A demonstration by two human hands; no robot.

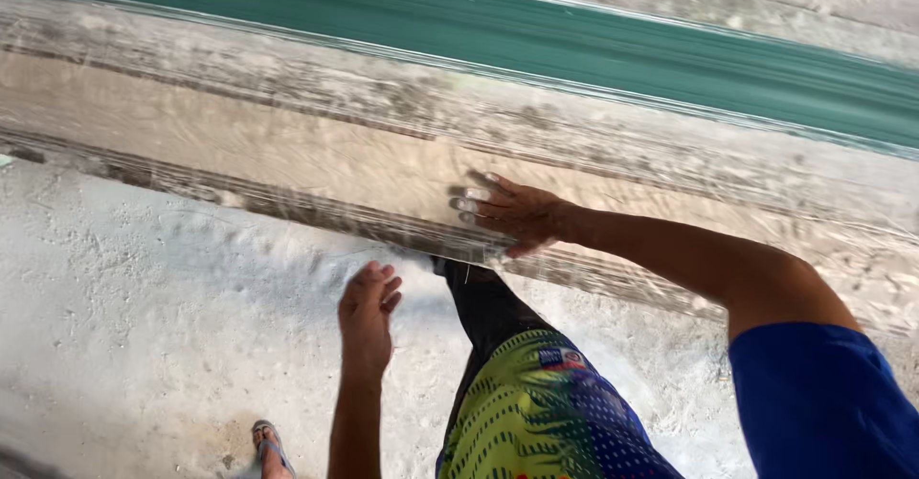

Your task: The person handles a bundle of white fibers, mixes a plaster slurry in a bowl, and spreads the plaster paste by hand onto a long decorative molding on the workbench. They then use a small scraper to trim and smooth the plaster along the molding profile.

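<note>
the right hand [512, 213] presses flat, fingers spread, on one long board [287, 144]; just below, the left hand [368, 309] hangs open, holding nothing.

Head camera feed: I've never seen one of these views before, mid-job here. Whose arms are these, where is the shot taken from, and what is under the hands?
There is no machine here. The single picture comes from a camera worn on a person's head, looking down at their own two bare arms. The right hand lies flat, fingers spread, on a long pale board that runs across the view; the board looks blurred and seems wrapped in clear film. Beyond it runs a green strip. The left hand hangs just short of the board's near edge, fingers loosely curled, holding nothing. Below is a dusty whitish floor. You also see the person's blue sleeve, patterned shorts and a sandalled foot.
</note>
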